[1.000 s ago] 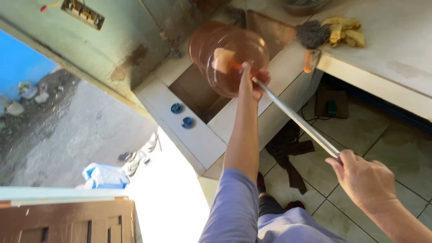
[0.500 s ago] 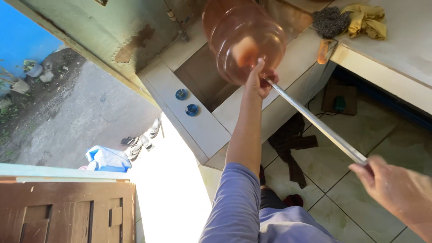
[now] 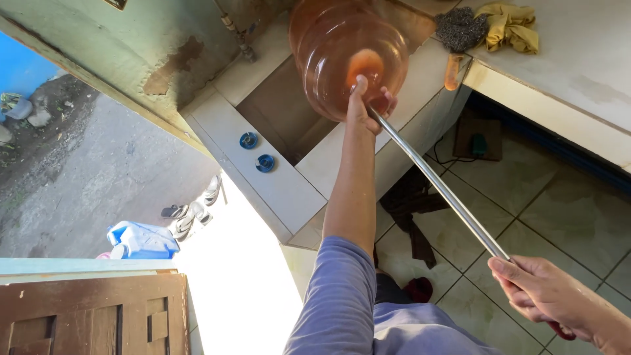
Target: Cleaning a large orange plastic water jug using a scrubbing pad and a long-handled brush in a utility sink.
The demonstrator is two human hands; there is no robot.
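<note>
A large clear orange water jug (image 3: 342, 46) lies on its side over a tiled basin (image 3: 276, 118), its neck toward me. My left hand (image 3: 367, 104) grips the jug's neck, arm stretched out in a blue-grey sleeve. A long metal rod (image 3: 434, 184) runs from the jug's mouth down to my right hand (image 3: 552, 296), which is closed around its near end. The rod's tip is hidden inside the jug.
Two blue caps (image 3: 256, 151) sit on the basin's rim. A dark scrubber (image 3: 457, 27), a yellow cloth (image 3: 509, 26) and an orange-handled tool (image 3: 452, 71) lie on the counter. A dark rag (image 3: 407, 210) is on the tiled floor. Sandals (image 3: 194, 210) and a blue container (image 3: 141, 240) lie outside.
The jug and my left hand have shifted up and right in view. My right hand has slid lower and right along with the rod.
</note>
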